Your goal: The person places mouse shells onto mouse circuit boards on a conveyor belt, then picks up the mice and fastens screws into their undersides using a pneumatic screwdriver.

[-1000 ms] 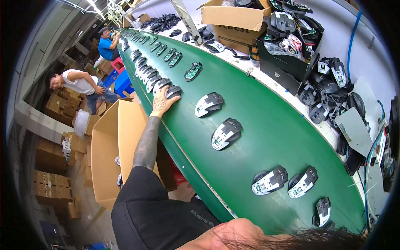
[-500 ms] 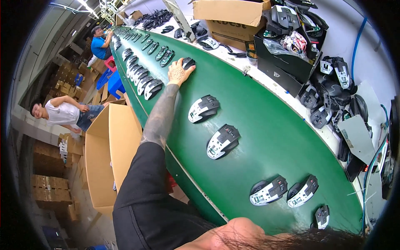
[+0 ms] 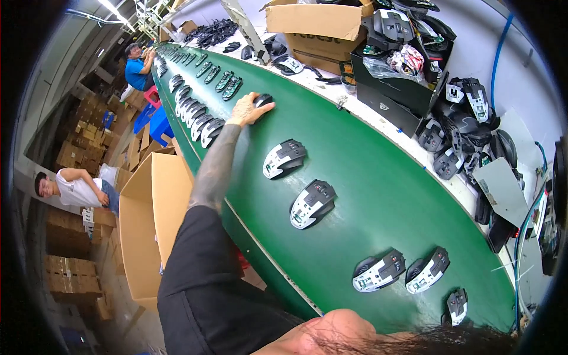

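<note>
My left arm, in a short black sleeve, stretches far along the green belt table (image 3: 367, 195). At its end my left hand (image 3: 244, 110) is closed round a dark computer mouse (image 3: 264, 100) that rests on the belt. The thumb lies along the mouse's near side, and the palm hides part of it. Closer in lie two partly built white-and-black mice (image 3: 284, 158) without their top covers, one behind the other. Further toward the lower right are two more such mice (image 3: 378, 270) side by side, and a smaller dark one (image 3: 457, 306). My right hand does not show.
Rows of mouse shells (image 3: 190, 112) and green circuit boards (image 3: 228, 84) run up the belt. Along the right stand an open carton (image 3: 319, 21), a black box of parts (image 3: 390, 89) and heaped mouse parts. An open carton (image 3: 139, 236) stands left; two people (image 3: 137, 72) are beyond.
The view has shifted slightly, and things on the belt sit a little differently in it. My left hand stays on the dark mouse. The person in white at left has leaned or moved leftward.
</note>
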Tool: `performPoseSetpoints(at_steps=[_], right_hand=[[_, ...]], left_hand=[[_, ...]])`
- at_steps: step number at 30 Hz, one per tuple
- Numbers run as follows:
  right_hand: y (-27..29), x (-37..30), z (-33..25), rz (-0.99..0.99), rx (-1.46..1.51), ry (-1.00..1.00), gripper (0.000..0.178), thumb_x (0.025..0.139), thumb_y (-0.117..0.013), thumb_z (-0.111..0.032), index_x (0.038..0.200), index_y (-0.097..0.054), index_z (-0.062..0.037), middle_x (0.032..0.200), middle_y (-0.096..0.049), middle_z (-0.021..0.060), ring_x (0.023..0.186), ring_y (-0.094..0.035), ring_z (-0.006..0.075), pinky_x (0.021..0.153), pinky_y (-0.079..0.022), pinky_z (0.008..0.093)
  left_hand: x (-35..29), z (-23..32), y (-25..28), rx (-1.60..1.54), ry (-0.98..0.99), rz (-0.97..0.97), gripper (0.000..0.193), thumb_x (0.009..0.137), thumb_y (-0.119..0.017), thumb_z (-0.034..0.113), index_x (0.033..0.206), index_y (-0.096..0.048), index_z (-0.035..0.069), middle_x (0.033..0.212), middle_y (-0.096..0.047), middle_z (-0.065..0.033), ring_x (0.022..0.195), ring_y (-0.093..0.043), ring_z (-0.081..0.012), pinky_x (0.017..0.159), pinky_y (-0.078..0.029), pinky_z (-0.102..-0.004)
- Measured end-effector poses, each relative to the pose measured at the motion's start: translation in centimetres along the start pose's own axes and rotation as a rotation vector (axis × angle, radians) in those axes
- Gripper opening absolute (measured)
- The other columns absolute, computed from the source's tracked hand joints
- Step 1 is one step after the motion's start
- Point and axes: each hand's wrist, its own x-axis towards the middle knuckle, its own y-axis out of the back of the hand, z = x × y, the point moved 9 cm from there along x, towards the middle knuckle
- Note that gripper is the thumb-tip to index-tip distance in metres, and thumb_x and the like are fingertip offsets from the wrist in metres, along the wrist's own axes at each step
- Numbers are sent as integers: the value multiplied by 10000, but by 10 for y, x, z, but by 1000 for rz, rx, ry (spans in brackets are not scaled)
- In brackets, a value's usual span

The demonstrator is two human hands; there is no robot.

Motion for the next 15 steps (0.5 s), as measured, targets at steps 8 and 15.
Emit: performPoseSetpoints(at_steps=[8,15], right_hand=[[12,-17,82,0,1455,288,588,996,-335,-351,1369,-261,97,1292,-429,300,1098,-515,377,967,-425,471],[19,-7,59,29,979,294,707,975,-327,-443,1405,-189,100,1330,-387,328,1182,-459,409,1046,-335,507]], left_hand=[[-44,30,22,-109,-180,77,651,902,-452,570,1270,-528,39,1343,-477,-202,1267,-425,-329,1064,-313,-389],[-57,20,3,-254,-201,129,708,921,-383,584,1350,-423,22,1415,-388,-199,1340,-314,-348,1110,-238,-414]])
